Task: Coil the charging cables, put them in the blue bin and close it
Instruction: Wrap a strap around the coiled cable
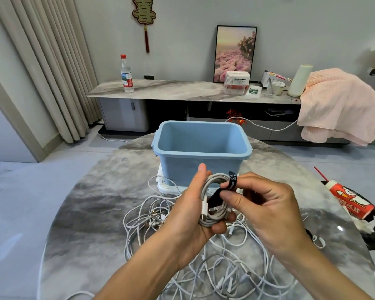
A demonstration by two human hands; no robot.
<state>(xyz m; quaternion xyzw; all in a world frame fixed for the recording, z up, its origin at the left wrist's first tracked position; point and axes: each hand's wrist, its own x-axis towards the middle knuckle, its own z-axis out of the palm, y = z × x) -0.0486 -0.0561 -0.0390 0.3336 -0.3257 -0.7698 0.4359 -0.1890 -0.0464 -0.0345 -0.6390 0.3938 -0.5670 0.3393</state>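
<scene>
Coiled cable [214, 204], plugs unclear, lid [161, 182] mostly hidden

I see the open blue plastic bin [201, 148] standing on the round grey marble table [95, 202] near its far edge, resting on a white lid [164, 185]. Before it, toward the near edge, lies the loose heap of white charging cables [204, 267]. My hands hold a coiled white cable [214, 204] above that heap. A red paper cup [351, 200] lies at the right edge.

left hand [193, 213] gripping coiled cable [214, 215], right hand [266, 204] pinching strap [231, 180]
</scene>
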